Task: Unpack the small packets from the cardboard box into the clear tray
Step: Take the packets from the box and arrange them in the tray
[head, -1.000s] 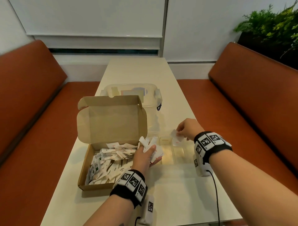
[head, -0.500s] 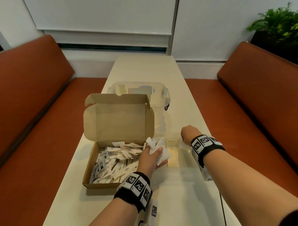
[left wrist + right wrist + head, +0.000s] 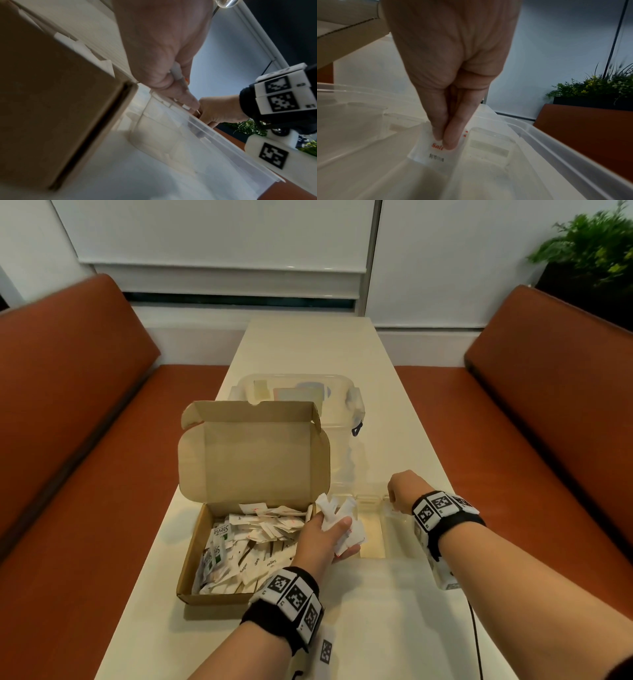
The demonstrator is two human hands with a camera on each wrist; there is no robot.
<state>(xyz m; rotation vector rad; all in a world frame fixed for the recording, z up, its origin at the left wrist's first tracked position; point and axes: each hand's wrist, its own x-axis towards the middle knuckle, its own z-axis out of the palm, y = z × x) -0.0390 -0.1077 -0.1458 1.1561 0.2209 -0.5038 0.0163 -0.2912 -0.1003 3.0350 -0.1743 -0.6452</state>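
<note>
An open cardboard box (image 3: 191, 570) on the table holds many small white packets (image 3: 253, 546). My left hand (image 3: 322, 539) grips a bunch of white packets (image 3: 337, 513) just right of the box, over the left end of the clear tray (image 3: 373, 553). My right hand (image 3: 399, 491) reaches down into the tray's far right part and pinches one white salt packet (image 3: 435, 148) between thumb and finger, its lower edge inside a compartment. The left wrist view shows the box wall (image 3: 56, 94) and tray rim (image 3: 223, 136).
A clear lidded container (image 3: 298, 395) stands behind the box's raised lid (image 3: 253, 453). Orange bench seats (image 3: 68, 412) flank the narrow cream table (image 3: 376, 628). A green plant (image 3: 589, 248) sits at the back right.
My right hand has gone from holding the packet above the tray to lowering it into a far right compartment. The left hand keeps its bunch of packets in the same place.
</note>
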